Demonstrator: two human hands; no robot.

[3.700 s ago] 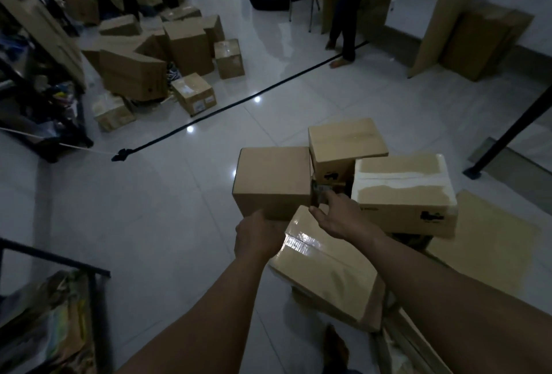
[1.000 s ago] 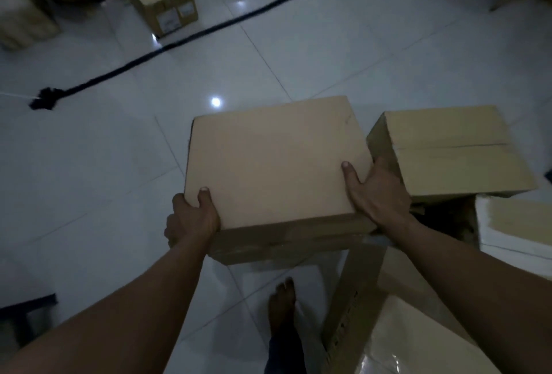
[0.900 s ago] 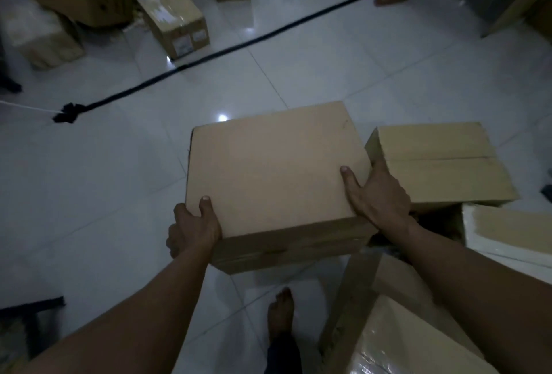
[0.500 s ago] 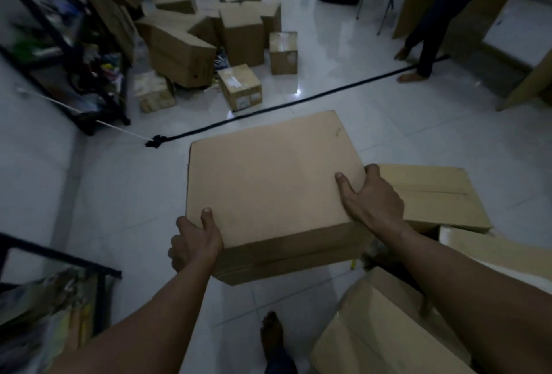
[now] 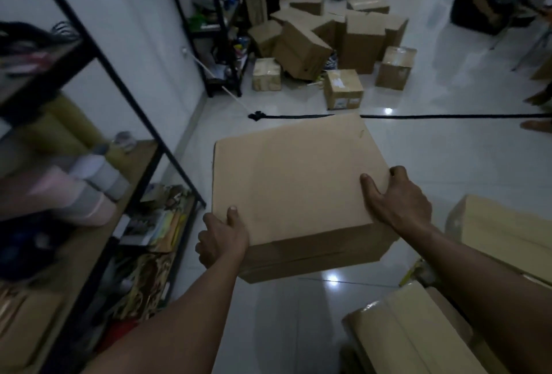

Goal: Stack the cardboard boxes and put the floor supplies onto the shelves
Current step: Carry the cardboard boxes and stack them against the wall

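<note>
- Carrying the cardboard box (image 5: 292,182) in the head view, you have it lifted off the floor (image 5: 448,164), its top face roughly level.
- Your left hand (image 5: 222,239) grips the near left corner, thumb on top and fingers curled round the side. Your right hand (image 5: 397,203) clamps the right edge, fingers wrapped over it.
- Progress looks early. The far heap of boxes (image 5: 322,42) lies tumbled and unstacked, and more loose boxes (image 5: 501,230) sit at your right.
- The black metal shelf (image 5: 131,104) on your left holds pale rolls (image 5: 89,185) and printed packets.
- Your box is plain, matt brown card, square-edged, with a seam along its near side. The floor is glossy white tile that mirrors the lamps.
</note>
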